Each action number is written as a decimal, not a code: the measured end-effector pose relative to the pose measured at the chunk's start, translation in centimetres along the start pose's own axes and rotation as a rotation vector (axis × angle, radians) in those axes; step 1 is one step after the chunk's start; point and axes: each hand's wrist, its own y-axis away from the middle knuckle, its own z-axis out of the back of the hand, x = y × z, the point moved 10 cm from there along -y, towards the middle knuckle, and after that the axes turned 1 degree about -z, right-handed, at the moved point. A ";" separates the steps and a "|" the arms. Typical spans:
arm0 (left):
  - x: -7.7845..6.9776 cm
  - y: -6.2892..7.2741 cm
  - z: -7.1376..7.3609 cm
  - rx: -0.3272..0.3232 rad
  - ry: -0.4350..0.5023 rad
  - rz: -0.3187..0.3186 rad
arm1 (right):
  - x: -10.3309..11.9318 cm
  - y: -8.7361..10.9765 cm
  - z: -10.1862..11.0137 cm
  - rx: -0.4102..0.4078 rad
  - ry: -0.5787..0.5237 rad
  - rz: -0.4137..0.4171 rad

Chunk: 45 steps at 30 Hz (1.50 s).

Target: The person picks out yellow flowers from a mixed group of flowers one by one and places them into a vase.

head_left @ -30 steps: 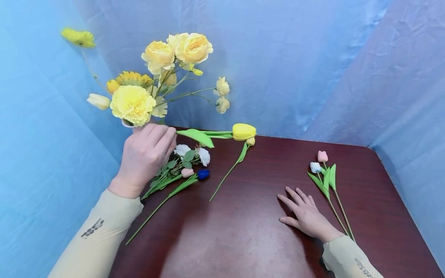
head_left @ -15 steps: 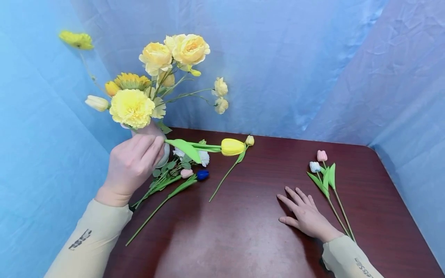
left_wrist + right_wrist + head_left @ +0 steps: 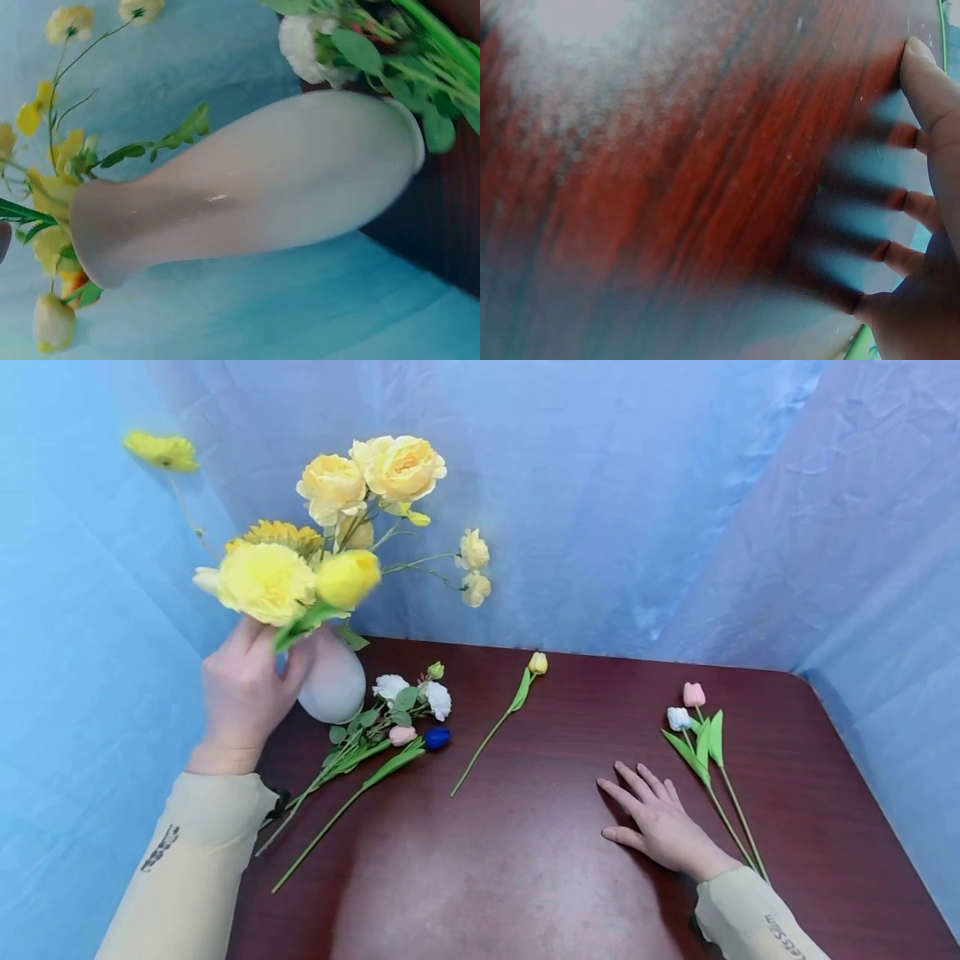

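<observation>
In the head view my left hand [image 3: 243, 693] holds a yellow tulip [image 3: 348, 578] by its stem, beside the neck of a pale vase [image 3: 333, 681]. The bloom points up in front of the bouquet, slightly blurred, and its lower stem is hidden. A big yellow carnation [image 3: 266, 583] covers part of the fingers and the vase mouth. The left wrist view shows the whole vase [image 3: 262, 172] from the side, with yellow flowers at its mouth. My right hand [image 3: 660, 827] rests on the table, fingers spread, holding nothing.
White roses [image 3: 438, 700], a pink tulip [image 3: 402, 735] and a blue tulip [image 3: 437, 738] lie by the vase. A small yellow tulip [image 3: 537, 663] lies mid-table. Pink [image 3: 694, 695] and white-blue [image 3: 678, 719] tulips lie near my right hand. Blue curtains [image 3: 600, 510] surround the table.
The yellow tulip has swung from lying sideways, pointing right, to upright against the bouquet. My left hand has moved left and, lately, up. My right hand has stayed put.
</observation>
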 end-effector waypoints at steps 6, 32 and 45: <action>2.3 -0.5 1.5 -0.084 0.029 0.217 | 0.2 0.1 0.3 -0.009 -0.005 0.007; 9.8 2.0 3.2 -0.215 -0.111 0.588 | 0.5 0.2 0.7 0.001 -0.001 -0.006; 14.0 7.7 -3.6 0.221 0.053 0.999 | 0.5 0.3 0.8 -0.033 -0.020 0.013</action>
